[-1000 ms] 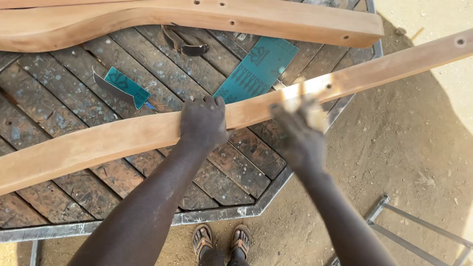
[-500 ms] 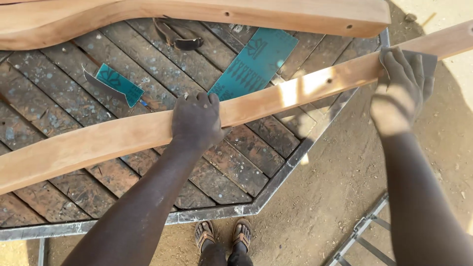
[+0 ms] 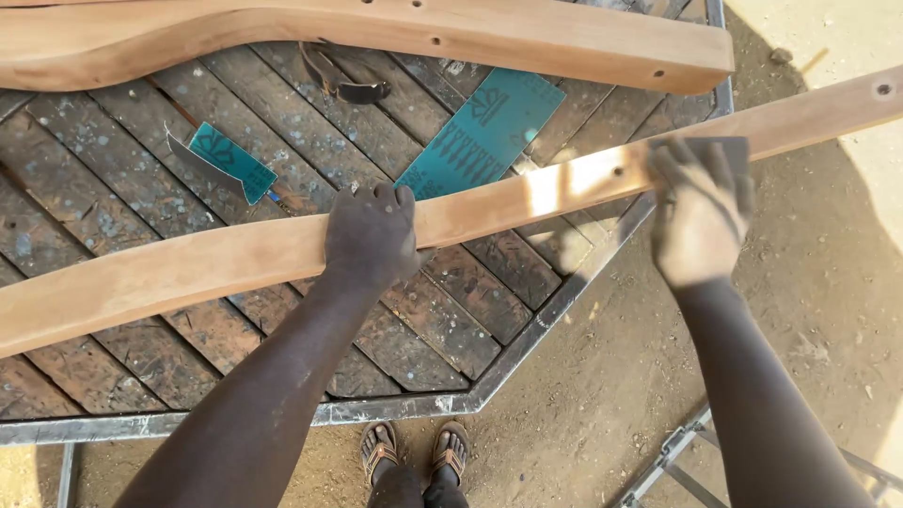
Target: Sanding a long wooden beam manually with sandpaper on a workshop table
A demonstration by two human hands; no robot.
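**Pale wood held flat on a slatted table**

Pale brown wood is pressed down by the left hand (image 3: 372,235), which lies on the long curved wooden rail (image 3: 216,268). The fingers are spread over the top face of the rail and the thumb is placed on the near edge, so the hand is clamped on the rail from above. The right hand (image 3: 698,214) is laid on the same rail further to the right, where the rail passes beyond the table edge. This hand is blurred; its fingers are seen stretched flat, and a dark sheet (image 3: 729,150) seems to be pressed under them, but it cannot be told with certainty what is held.

The rail is laid diagonally over the dark slatted wooden table with a grey metal frame (image 3: 414,406), from the lower left to the upper right. Just behind the rail a large teal sheet of sandpaper (image 3: 484,132) is lying on the slats, and a smaller teal piece of sandpaper (image 3: 230,162) is seen further left. A second thick curved wooden piece (image 3: 395,33) is placed along the far side of the table. Near it a small dark strap-like object (image 3: 343,83) is lying.

Below the table, on the sandy ground (image 3: 828,282), two feet in brown sandals (image 3: 414,452) are visible.
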